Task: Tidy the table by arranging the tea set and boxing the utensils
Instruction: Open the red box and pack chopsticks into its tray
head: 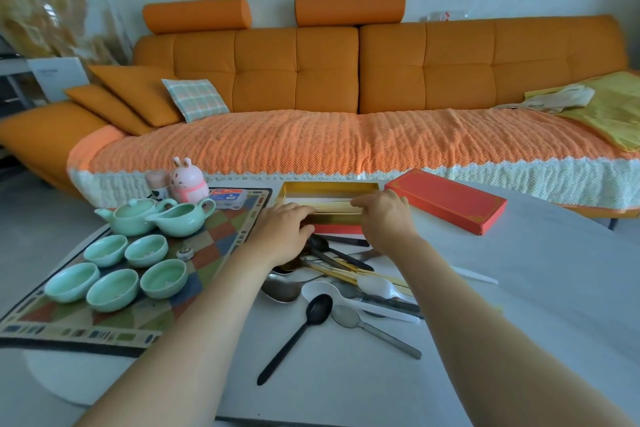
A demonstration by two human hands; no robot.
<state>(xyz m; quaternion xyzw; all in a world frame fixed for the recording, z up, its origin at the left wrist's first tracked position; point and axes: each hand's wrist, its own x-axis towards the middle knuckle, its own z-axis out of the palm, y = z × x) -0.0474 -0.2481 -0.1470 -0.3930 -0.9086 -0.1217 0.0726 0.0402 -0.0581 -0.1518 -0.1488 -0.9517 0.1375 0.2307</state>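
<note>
An open red box with a gold inside lies at the table's far side. Both hands hold a bundle of pale chopsticks over its near edge: my left hand grips the left end, my right hand the right end. The red lid lies to the right. In front of the box is a heap of utensils: black, metal and white plastic spoons and more chopsticks. On a patterned mat at left stand a pale green teapot, a pitcher and several green cups.
A pink rabbit figure, a small jar and a card pack sit at the mat's far end. A white stick lies right of the heap. An orange sofa runs behind the white table.
</note>
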